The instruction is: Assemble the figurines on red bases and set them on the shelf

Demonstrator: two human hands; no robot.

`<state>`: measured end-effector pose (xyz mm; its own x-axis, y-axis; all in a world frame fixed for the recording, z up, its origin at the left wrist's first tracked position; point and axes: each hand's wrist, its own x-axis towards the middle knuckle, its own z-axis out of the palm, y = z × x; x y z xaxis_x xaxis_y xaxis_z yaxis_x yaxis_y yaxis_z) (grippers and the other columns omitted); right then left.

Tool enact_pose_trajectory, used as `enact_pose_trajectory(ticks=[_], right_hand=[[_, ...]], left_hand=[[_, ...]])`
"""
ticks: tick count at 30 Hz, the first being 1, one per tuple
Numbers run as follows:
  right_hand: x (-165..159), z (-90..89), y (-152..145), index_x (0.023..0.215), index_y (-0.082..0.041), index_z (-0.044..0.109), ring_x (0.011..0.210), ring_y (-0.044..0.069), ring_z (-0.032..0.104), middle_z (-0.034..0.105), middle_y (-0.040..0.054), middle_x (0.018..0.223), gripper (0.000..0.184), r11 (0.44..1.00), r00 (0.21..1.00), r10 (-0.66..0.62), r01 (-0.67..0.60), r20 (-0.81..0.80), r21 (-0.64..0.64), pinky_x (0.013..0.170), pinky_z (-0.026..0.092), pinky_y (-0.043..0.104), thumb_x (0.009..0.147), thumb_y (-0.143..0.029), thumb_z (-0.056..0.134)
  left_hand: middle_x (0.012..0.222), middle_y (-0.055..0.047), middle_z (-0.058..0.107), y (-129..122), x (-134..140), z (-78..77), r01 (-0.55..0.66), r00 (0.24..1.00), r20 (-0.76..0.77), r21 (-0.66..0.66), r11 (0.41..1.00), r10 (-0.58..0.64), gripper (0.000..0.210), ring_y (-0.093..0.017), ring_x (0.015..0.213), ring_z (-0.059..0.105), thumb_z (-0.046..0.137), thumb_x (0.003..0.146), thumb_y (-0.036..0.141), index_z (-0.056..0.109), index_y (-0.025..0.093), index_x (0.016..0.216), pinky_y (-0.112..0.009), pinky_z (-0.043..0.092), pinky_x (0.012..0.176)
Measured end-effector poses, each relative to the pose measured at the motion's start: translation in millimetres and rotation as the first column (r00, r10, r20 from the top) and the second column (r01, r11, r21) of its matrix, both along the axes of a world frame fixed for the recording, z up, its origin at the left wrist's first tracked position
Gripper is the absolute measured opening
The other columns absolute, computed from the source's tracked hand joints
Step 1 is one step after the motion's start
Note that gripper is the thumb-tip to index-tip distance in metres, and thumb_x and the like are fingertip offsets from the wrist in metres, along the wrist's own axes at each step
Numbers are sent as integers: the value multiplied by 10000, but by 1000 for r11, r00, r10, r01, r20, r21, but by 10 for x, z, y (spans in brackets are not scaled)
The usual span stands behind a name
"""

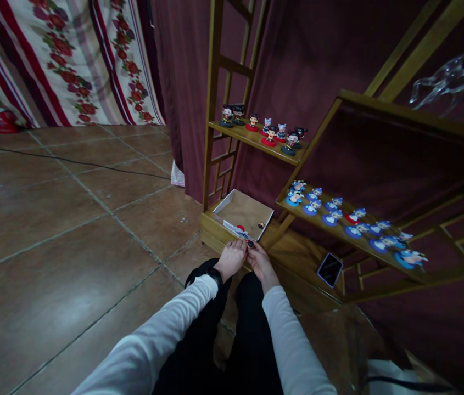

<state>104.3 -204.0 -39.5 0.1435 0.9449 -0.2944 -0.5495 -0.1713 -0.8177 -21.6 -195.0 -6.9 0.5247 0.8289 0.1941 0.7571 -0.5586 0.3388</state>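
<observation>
Just in front of my knees, my two hands meet at the near edge of a shallow open box [252, 211]. Between the fingertips is a small dark figurine [250, 244] with a bit of red; its details are too small to make out. My right hand [261, 262] pinches it from the right. My left hand [233, 257], with a dark band at the wrist, is closed with its fingers curled against the figurine's left side. Inside the box lie a red round piece [240, 227] and a small dark-and-gold piece [261, 225].
Figurines stand on the upper shelf [256, 140] and the middle shelf [339, 227] of the wooden rack. A phone [330, 269] rests at the lower right. A clear glass ornament [441, 82] is at upper right. A black cable [71, 161] crosses the tiled floor.
</observation>
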Motion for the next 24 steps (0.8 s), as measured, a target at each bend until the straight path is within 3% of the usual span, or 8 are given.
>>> enact_pose_trajectory(ticks=[7,10,14,16,18,20,22,24], right_hand=[[-70,17,15,864,-203,669,774,159,627,705,10,832,313,999,999,36,-36,11,-18,705,461,265,564,-251,744],[-110,58,16,930,-209,668,829,187,637,709,26,890,401,998,998,66,-66,16,-7,735,461,296,549,-291,759],[-147,151,-66,972,-217,667,910,202,634,692,41,1008,429,992,993,116,-116,18,49,791,454,324,559,-299,749],[-150,180,-106,1009,-225,656,897,199,639,693,45,997,444,991,992,126,-127,7,48,810,453,345,578,-298,730],[-143,189,-126,1021,-225,653,884,202,640,696,52,967,463,994,994,108,-108,-12,36,820,457,361,570,-299,728],[-130,191,-132,1001,-214,663,875,206,639,696,64,950,473,996,996,84,-84,-26,31,821,461,365,543,-301,742],[-116,195,-139,983,-205,671,879,213,637,695,77,955,478,996,997,77,-75,-32,49,825,463,368,528,-324,754],[-109,207,-155,979,-204,673,896,224,635,693,85,965,487,995,996,78,-75,-33,73,837,461,379,527,-363,760]], left_hand=[[1062,-88,616,176,-52,-116,-37,967,238,-223,974,91,337,-197,956,604,532,800,235,515,190,1134,-274,440,812],[1009,-76,640,228,-70,-125,-52,949,290,-252,966,127,293,-186,929,618,549,764,198,549,189,1057,-261,448,794],[945,-56,667,179,-133,-49,-147,943,247,-292,945,224,220,-197,878,641,566,734,209,597,214,952,-265,463,740],[908,-40,681,217,-220,69,-174,920,290,-298,939,262,234,-203,854,647,590,707,214,611,226,940,-272,471,727],[869,-35,689,361,-355,310,-164,867,419,-269,949,269,231,-195,814,648,587,707,234,622,215,935,-271,478,716],[854,-45,693,599,-524,713,-143,784,573,-206,968,238,224,-182,775,644,574,725,286,628,187,919,-262,483,699],[858,-58,693,882,-692,1263,-161,704,686,-97,982,183,265,-183,782,638,586,718,337,632,163,913,-257,482,696],[878,-62,688,1159,-816,1880,-230,698,704,47,972,131,329,-187,809,627,622,691,368,642,153,938,-260,473,712]])
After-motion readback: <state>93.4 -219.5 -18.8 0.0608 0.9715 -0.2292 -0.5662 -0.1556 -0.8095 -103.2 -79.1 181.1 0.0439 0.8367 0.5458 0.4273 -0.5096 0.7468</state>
